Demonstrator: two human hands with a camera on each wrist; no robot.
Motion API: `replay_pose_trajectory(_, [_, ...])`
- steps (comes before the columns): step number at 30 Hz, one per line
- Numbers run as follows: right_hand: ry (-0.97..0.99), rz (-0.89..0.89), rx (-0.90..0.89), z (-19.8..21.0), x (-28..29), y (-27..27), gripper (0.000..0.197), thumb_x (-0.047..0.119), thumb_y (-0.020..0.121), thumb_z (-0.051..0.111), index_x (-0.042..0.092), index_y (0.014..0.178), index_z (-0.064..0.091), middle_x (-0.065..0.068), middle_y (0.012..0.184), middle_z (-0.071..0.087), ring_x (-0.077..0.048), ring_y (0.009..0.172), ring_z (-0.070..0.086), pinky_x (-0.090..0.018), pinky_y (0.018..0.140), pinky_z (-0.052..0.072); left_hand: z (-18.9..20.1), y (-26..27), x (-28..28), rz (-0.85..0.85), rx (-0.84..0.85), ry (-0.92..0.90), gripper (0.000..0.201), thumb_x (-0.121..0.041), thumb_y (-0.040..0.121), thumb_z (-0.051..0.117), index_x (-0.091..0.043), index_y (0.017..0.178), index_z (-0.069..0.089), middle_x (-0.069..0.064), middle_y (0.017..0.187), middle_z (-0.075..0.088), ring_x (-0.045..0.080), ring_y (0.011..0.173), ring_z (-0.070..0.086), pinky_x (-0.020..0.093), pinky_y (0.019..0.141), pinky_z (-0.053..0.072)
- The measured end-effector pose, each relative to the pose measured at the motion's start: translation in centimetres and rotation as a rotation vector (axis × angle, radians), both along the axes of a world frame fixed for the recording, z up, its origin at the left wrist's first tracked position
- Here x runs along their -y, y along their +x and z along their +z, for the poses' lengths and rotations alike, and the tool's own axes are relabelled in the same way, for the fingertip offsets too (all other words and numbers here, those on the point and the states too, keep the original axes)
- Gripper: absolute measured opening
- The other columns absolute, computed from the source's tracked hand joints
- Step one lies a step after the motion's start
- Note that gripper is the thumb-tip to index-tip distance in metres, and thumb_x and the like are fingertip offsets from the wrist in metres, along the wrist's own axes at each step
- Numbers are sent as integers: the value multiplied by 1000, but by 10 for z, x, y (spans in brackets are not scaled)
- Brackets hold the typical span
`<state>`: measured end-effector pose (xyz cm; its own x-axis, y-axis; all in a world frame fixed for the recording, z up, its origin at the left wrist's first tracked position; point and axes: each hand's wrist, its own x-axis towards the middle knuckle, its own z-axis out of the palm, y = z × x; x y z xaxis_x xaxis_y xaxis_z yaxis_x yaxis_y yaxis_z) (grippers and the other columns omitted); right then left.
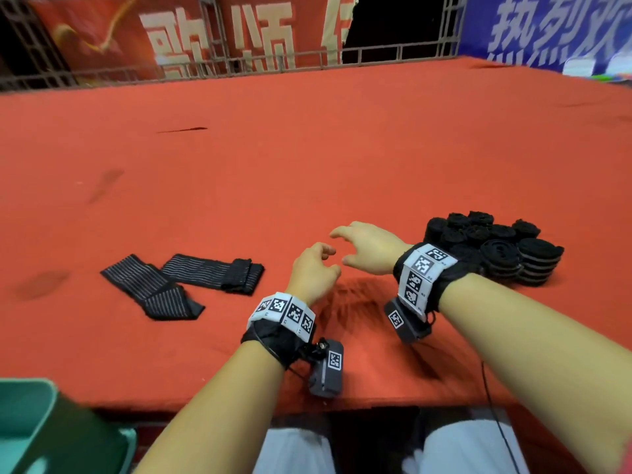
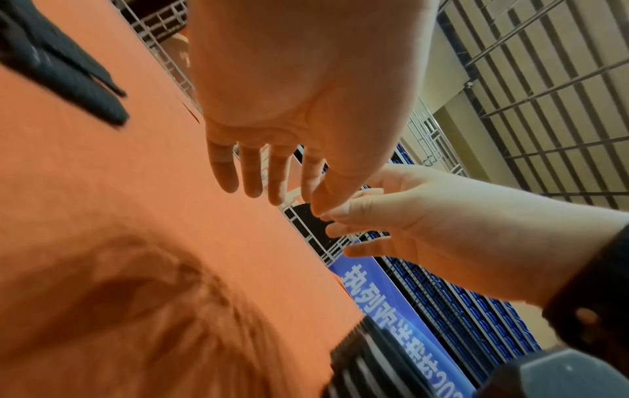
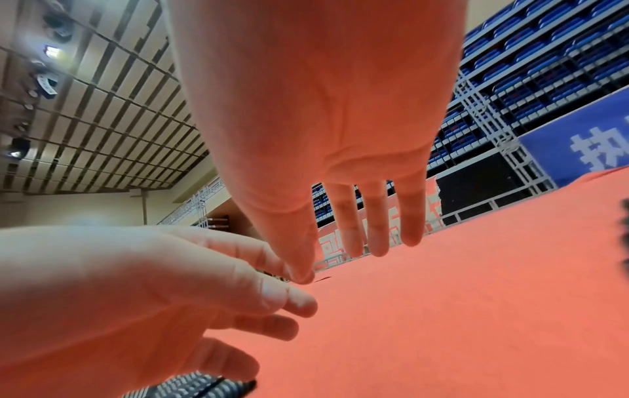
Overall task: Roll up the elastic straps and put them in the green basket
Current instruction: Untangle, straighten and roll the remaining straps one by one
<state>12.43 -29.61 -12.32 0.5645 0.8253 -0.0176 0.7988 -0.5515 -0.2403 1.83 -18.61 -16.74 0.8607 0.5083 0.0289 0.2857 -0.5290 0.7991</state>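
Note:
Two flat black straps with thin white stripes lie on the red table at the left: one strap (image 1: 152, 290) nearer me and another strap (image 1: 215, 273) beside it. One strap (image 2: 68, 72) also shows in the left wrist view. A pile of rolled black straps (image 1: 492, 244) sits on the right. The green basket (image 1: 30, 398) is at the lower left, below the table's edge. My left hand (image 1: 330, 260) (image 2: 272, 199) and right hand (image 1: 342, 246) (image 3: 340, 264) hover close together above the table's middle. Their fingers are loosely spread and hold nothing.
The red table cloth (image 1: 307, 159) stretches far ahead. A metal railing (image 1: 239, 66) with red and blue banners runs behind it. The table's front edge is just under my forearms, with my knees below.

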Motion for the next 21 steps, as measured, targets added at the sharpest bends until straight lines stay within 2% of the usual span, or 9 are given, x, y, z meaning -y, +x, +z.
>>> replay_pose_trajectory(4, [-28, 61, -55, -10, -58, -21, 58, 29, 90, 63, 27, 144, 43, -7, 130, 52, -26, 122, 51, -43, 99, 45, 2, -27, -58, 110, -72, 30, 41, -21, 84, 61, -21, 124, 60, 2, 129, 61, 22, 124, 53, 41, 106, 42])
replay_pose_trajectory(7, [-43, 109, -126, -23, -98, -33, 60, 26, 89, 65, 24, 144, 44, -11, 131, 54, -27, 124, 51, -38, 103, 42, -7, -45, -95, 215, -116, 49, 48, -35, 69, 55, -28, 117, 63, 1, 120, 64, 26, 117, 56, 46, 101, 46])
replay_pose_trajectory(10, [-46, 156, -196, -36, -138, -47, 57, 21, 89, 66, 18, 143, 47, -14, 132, 56, -30, 125, 51, -34, 102, 39, -19, -63, -126, 304, -167, 55, 47, -39, 70, 57, -27, 115, 64, 5, 117, 64, 31, 113, 57, 46, 100, 47])
replay_pose_trajectory(13, [-33, 179, -228, -47, -170, -58, 52, 18, 87, 66, 19, 137, 53, -15, 124, 59, -32, 116, 55, -38, 97, 44, -30, -78, -147, 352, -206, 54, 50, -35, 69, 55, -25, 117, 62, 7, 118, 61, 33, 112, 57, 46, 99, 47])
replay_pose_trajectory(15, [-39, 196, -256, -56, -187, -62, 55, 20, 84, 69, 21, 136, 54, -14, 122, 58, -31, 114, 56, -38, 96, 45, -33, -85, -157, 377, -227, 59, 46, -31, 75, 57, -25, 120, 61, 8, 123, 58, 33, 116, 54, 46, 101, 45])
replay_pose_trajectory(18, [-86, 208, -259, -68, -203, -64, 64, 33, 82, 73, 25, 140, 49, -11, 124, 52, -28, 113, 55, -39, 98, 45, -41, -90, -168, 386, -263, 41, 44, -24, 84, 60, -23, 128, 59, 8, 135, 50, 32, 124, 48, 46, 106, 42])
replay_pose_trajectory(21, [-97, 185, -234, -76, -210, -64, 72, 43, 75, 76, 33, 139, 46, -4, 117, 46, -23, 97, 60, -41, 87, 54, -48, -93, -174, 365, -265, 30, 48, -21, 84, 58, -23, 131, 58, 5, 137, 52, 29, 128, 47, 43, 108, 41])
